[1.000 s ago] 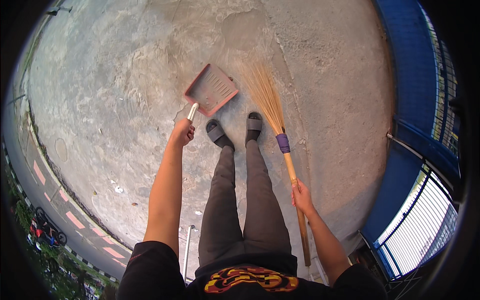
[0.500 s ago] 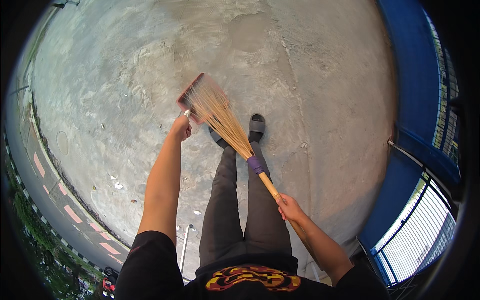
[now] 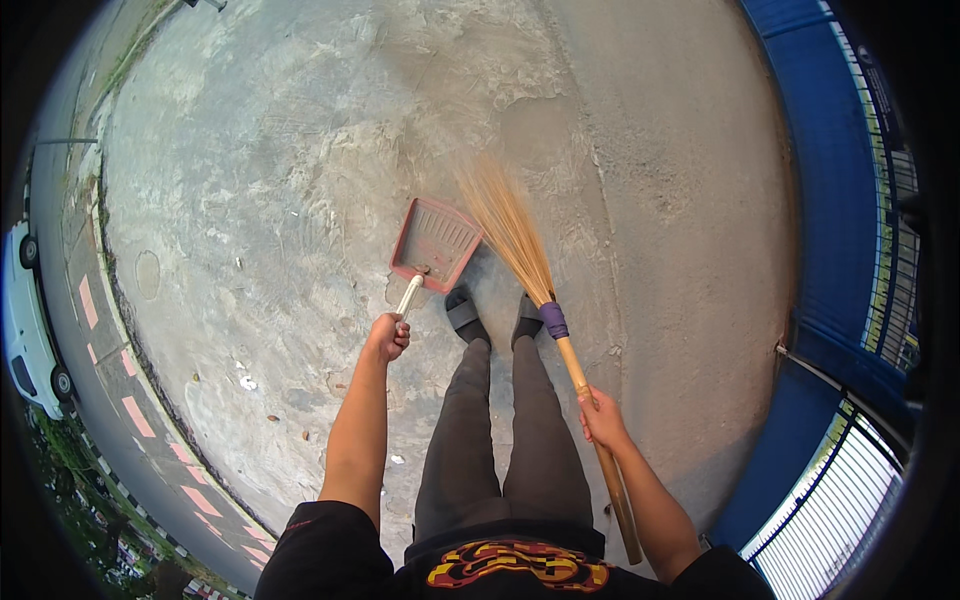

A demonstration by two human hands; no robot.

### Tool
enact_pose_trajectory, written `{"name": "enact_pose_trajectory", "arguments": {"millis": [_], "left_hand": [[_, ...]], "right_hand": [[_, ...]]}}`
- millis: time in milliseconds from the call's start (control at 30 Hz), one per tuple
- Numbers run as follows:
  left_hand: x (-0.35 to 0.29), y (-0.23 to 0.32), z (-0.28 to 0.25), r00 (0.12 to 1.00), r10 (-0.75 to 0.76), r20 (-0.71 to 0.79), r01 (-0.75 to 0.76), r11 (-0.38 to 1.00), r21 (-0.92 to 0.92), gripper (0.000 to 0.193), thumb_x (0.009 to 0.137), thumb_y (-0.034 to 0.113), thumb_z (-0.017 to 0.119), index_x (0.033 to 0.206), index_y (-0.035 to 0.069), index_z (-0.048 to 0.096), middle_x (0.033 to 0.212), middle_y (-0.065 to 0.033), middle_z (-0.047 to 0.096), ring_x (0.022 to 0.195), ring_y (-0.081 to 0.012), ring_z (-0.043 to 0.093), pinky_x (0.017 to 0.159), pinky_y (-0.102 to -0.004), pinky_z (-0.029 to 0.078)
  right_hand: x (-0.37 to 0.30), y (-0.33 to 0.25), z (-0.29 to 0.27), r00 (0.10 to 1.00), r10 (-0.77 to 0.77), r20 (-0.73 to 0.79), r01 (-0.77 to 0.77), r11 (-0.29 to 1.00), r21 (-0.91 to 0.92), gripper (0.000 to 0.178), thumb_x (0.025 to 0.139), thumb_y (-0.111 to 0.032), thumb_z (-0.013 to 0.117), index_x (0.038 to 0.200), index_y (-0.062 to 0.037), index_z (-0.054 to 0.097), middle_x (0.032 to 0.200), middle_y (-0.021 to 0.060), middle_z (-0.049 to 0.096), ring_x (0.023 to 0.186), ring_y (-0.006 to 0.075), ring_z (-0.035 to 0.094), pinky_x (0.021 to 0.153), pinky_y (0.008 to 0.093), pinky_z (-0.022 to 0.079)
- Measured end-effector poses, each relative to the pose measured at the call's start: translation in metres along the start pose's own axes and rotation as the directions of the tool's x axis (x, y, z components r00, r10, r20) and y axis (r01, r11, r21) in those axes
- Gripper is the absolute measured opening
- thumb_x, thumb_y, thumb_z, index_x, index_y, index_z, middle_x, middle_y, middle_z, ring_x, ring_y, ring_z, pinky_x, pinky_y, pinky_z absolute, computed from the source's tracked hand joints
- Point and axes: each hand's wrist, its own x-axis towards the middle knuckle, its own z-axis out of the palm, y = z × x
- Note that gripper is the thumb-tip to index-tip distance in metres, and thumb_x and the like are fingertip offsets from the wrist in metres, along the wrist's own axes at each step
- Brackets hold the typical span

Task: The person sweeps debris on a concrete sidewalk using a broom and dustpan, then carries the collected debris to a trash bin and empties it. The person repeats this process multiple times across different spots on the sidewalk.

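My left hand is closed round the white handle of a pinkish-red dustpan. The pan lies ahead of my feet, with a little dark debris near the handle end. My right hand grips the wooden stick of a stiff-bristled broom with a purple binding. Its bristles fan out just right of the dustpan, apart from it and blurred at the tips. The broom slants across in front of my right foot, and the stick's lower end runs back beside my right forearm.
Rough concrete ground surrounds me, with scattered white scraps and dry leaves on the left. A blue gate borders the right side. Beyond a kerb at far left run a road and a white car.
The broom's bristles have swung right, off the dustpan, which now shows fully. The dustpan sits further right and nearer to me in view. A white car has come into sight.
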Motion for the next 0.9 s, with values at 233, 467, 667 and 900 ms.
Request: {"name": "enact_pose_trajectory", "arguments": {"millis": [233,467,667,900], "left_hand": [[-0.090,-0.022,0.000,0.999,0.023,0.026,-0.019,0.989,-0.147,0.013,0.098,0.015,0.044,0.109,0.008,0.040,0.069,0.0000,0.044,0.050,-0.0067,0.037,0.038,-0.0196,0.028],[-0.161,0.015,0.006,0.981,0.048,0.186,0.016,0.944,-0.328,0.018,0.101,0.016,0.041,0.111,0.002,0.046,0.065,0.0011,0.042,0.046,-0.0061,0.037,0.036,-0.0171,0.029],[-0.184,0.084,0.036,0.975,0.102,0.198,-0.026,0.935,-0.354,0.026,0.097,0.012,0.042,0.114,-0.003,0.054,0.063,-0.0002,0.043,0.046,-0.0058,0.038,0.035,-0.0172,0.029],[-0.196,0.207,0.094,0.975,0.154,0.160,-0.067,0.891,-0.449,0.019,0.097,0.014,0.044,0.106,0.000,0.054,0.064,0.0004,0.044,0.047,-0.0054,0.040,0.036,-0.0172,0.029]], "right_hand": [[-0.060,-0.052,-0.007,0.992,-0.027,0.119,0.018,0.997,0.074,0.026,0.105,-0.029,0.050,0.122,-0.0100,0.057,0.067,0.0014,0.052,0.044,0.0106,0.048,0.041,0.0275,0.043],[-0.066,-0.140,-0.011,0.990,-0.070,0.120,0.054,0.989,0.134,0.020,0.105,-0.030,0.050,0.105,-0.0099,0.053,0.069,0.0020,0.053,0.051,0.0110,0.051,0.045,0.0273,0.045],[-0.039,-0.242,-0.014,0.984,-0.158,0.085,0.147,0.981,0.127,0.019,0.104,-0.030,0.052,0.105,-0.0110,0.053,0.068,0.0017,0.053,0.051,0.0109,0.051,0.045,0.0273,0.045],[0.031,-0.414,-0.016,0.972,-0.197,0.130,0.188,0.979,0.079,0.018,0.103,-0.029,0.053,0.101,-0.0120,0.048,0.068,0.0017,0.052,0.050,0.0114,0.049,0.044,0.0275,0.044]]}}
